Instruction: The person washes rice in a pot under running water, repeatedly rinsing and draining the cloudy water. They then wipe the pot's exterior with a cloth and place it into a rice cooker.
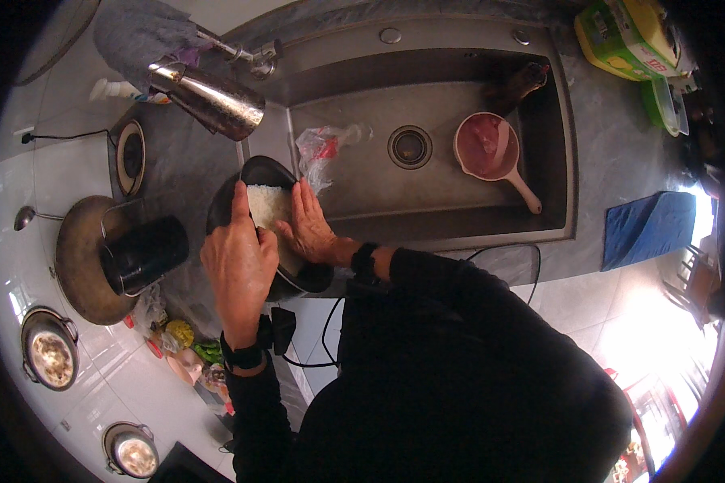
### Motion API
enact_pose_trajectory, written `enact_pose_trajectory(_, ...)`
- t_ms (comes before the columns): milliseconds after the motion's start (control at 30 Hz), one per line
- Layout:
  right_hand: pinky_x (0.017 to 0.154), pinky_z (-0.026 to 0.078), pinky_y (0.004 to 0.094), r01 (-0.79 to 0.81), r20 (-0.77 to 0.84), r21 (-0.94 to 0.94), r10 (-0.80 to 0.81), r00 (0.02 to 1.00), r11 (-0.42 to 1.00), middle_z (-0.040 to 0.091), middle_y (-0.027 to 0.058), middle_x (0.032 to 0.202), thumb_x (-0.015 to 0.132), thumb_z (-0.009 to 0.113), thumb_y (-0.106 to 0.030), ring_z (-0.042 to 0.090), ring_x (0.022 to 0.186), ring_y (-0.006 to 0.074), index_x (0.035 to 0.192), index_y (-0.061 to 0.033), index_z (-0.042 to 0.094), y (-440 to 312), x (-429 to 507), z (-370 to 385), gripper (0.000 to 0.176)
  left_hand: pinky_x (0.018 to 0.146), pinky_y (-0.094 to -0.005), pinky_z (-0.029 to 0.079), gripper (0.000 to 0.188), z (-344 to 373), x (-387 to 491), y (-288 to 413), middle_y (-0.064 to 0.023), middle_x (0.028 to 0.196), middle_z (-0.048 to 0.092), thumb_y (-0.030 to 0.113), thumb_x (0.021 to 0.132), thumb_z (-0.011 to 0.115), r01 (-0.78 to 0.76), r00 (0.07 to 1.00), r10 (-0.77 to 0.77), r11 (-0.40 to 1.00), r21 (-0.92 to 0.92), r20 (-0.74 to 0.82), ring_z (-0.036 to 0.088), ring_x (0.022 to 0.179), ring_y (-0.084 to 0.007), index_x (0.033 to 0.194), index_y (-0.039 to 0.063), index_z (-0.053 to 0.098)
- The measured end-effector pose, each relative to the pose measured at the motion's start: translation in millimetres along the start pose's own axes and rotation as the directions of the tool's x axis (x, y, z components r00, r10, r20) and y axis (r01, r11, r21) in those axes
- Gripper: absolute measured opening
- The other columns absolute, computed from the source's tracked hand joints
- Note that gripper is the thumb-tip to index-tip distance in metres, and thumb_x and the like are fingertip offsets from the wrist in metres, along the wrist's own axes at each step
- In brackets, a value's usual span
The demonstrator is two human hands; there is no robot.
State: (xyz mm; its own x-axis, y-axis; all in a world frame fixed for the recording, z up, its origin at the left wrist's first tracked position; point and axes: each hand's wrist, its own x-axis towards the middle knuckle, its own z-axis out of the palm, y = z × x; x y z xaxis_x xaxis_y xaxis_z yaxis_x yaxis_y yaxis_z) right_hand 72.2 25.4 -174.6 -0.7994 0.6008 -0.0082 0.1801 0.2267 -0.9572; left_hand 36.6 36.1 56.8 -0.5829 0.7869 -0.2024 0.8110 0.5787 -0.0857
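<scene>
A dark, rounded pot (220, 208) with white rice (268, 202) in it is between my hands, over the counter at the sink's left end. My left hand (238, 271) holds its left side, the index finger stretched along the rice. My right hand (309, 226) presses against its right side, fingers together and extended, thumb over the rice. The fingers' undersides are hidden. In the steel sink (362, 108), a crumpled clear plastic bag (320, 151) lies beside the pot. Farther right sits a pink long-handled pan (489, 154) with raw-looking meat in water.
A metal vessel (217, 99) stands near the faucet (263, 60). At left are a black cylindrical container (148, 253), a large round pan lid (75, 259) and bagged food (181, 335). A blue cloth (646, 229) and green-yellow package (628, 42) lie right of the sink.
</scene>
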Motion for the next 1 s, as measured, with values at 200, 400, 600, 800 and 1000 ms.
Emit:
enact_pose_trajectory(200, 0.112, 0.01, 0.0463, -0.021, 0.014, 0.045, 0.02, 1.0, 0.999, 0.01, 0.0377, 0.141, 0.091, 0.048, -0.034, 0.01, 0.134, 0.0485, 0.135, 0.0168, 0.011, 0, -2, 0, 0.077, 0.071, -0.0458, 0.049, 0.059, 1, 0, 0, -0.0235, 0.07, 0.062, 0.011, 0.074, 0.062, -0.007, 1.0, 0.007, 1.0, -0.004, -0.006, 0.064, 0.069, -0.0381, 0.13, 0.0, 0.043)
enact_pose_trajectory(400, 0.112, 0.01, 0.0457, -0.036, 0.044, 0.012, 0.035, 0.998, 0.999, 0.008, 0.0368, 0.142, 0.091, 0.047, -0.035, 0.008, 0.135, 0.0476, 0.136, 0.0157, 0.008, 3, -3, 2, 0.078, 0.078, -0.0478, 0.046, 0.061, 3, 1, 1, -0.0273, 0.077, 0.062, 0.013, 0.071, 0.057, 0.096, 0.994, -0.093, 0.994, -0.046, 0.057, 0.061, 0.075, -0.0424, 0.13, 0.006, 0.046)
enact_pose_trajectory(600, 0.112, 0.01, 0.0449, -0.068, 0.069, 0.018, 0.066, 0.995, 0.998, 0.007, 0.0354, 0.143, 0.091, 0.047, -0.036, 0.008, 0.135, 0.0466, 0.137, 0.0148, 0.006, 3, -4, 2, 0.08, 0.07, -0.0454, 0.049, 0.06, 7, 0, -2, -0.0239, 0.071, 0.062, 0.012, 0.074, 0.062, 0.032, 0.999, -0.032, 0.999, 0.007, 0.035, 0.064, 0.069, -0.0373, 0.131, 0.001, 0.043)
enact_pose_trajectory(800, 0.113, 0.01, 0.0441, -0.061, 0.06, 0.024, 0.059, 0.996, 0.998, 0.007, 0.0344, 0.144, 0.09, 0.047, -0.037, 0.008, 0.136, 0.0456, 0.138, 0.0141, 0.006, 4, -5, 4, 0.081, 0.066, -0.0466, 0.048, 0.06, 11, -1, -4, -0.0234, 0.068, 0.061, 0.011, 0.074, 0.062, -0.006, 1.0, 0.006, 1.0, 0.008, -0.008, 0.062, 0.064, -0.038, 0.13, 0.001, 0.044)
enact_pose_trajectory(1000, 0.113, 0.009, 0.0438, -0.085, 0.067, 0.019, 0.083, 0.994, 0.996, 0.006, 0.0341, 0.144, 0.091, 0.046, -0.038, 0.007, 0.136, 0.045, 0.138, 0.0137, 0.005, 4, -5, 7, 0.081, 0.079, -0.0474, 0.046, 0.061, 6, 1, 1, -0.0274, 0.078, 0.062, 0.013, 0.071, 0.057, 0.092, 0.993, -0.088, 0.995, -0.044, 0.073, 0.061, 0.073, -0.042, 0.13, 0.004, 0.046)
